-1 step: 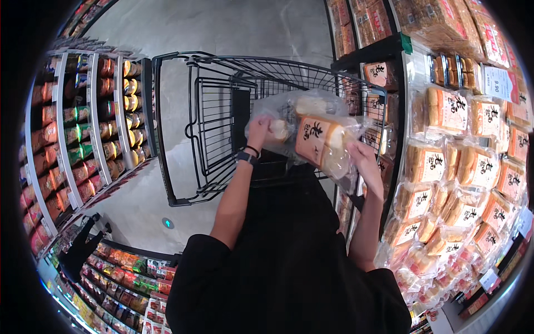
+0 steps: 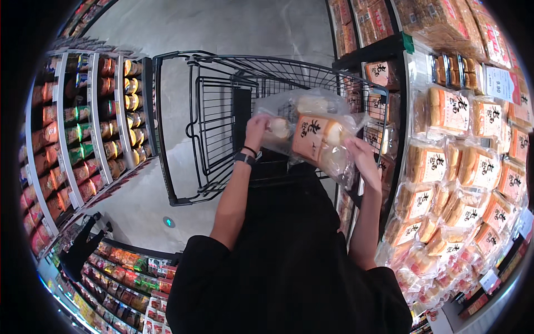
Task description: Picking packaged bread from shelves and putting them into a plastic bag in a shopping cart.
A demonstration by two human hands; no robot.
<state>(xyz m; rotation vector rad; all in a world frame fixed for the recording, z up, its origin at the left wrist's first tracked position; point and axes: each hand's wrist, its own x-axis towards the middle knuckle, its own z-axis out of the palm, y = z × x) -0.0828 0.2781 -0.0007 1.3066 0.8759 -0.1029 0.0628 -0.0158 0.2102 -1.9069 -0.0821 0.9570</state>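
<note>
Over the shopping cart (image 2: 173,131) I hold clear-wrapped bread in front of me. My right hand (image 2: 364,158) is closed on the right edge of a bread pack (image 2: 307,146), which has an orange label and pale rolls showing through its wrapping. My left hand (image 2: 257,128) is closed on the left side of the clear plastic, beside a pale roll (image 2: 278,128). More pale bread (image 2: 312,105) shows behind the labelled pack. Whether all this plastic is one bag or two overlapping ones, I cannot tell.
Stacked bread packs (image 2: 448,111) fill the display on my right, with a price card (image 2: 497,83) among them. Shelves of packaged goods (image 2: 83,131) stand on the left. Behind left, a person in dark clothes (image 2: 78,247) is near more shelves (image 2: 119,278).
My left hand has shifted slightly left and up. The bread pack has turned a little, and my right hand has moved slightly up with it.
</note>
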